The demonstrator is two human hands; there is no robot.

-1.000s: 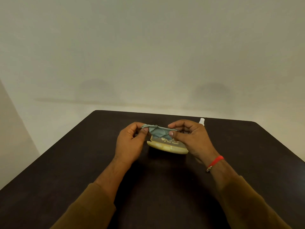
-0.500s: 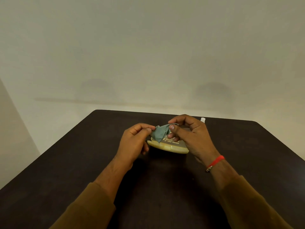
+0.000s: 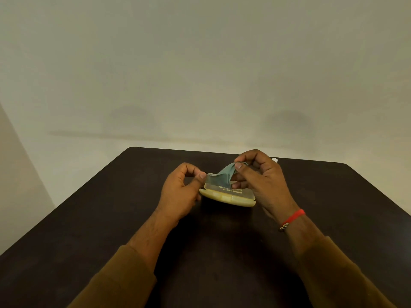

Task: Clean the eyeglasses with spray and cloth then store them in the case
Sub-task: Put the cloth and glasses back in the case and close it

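A pale yellow, translucent glasses case (image 3: 229,196) lies on the dark table (image 3: 111,218), its lid partly raised. A grey-green cleaning cloth (image 3: 223,175) is stretched above the case between both hands. My left hand (image 3: 181,192) pinches the cloth's left end with thumb and forefinger. My right hand (image 3: 261,178) pinches the other end higher up, over the case's right side. A white spray bottle tip (image 3: 275,160) peeks out behind my right hand. I cannot see the eyeglasses.
The table's far edge runs just behind the hands, with a plain pale wall beyond. A red thread band (image 3: 293,217) circles my right wrist. Brown sleeves cover both forearms.
The cloth was bunched between the hands half a second ago; my right hand has lifted its end up and to the right, pulling the cloth taut.
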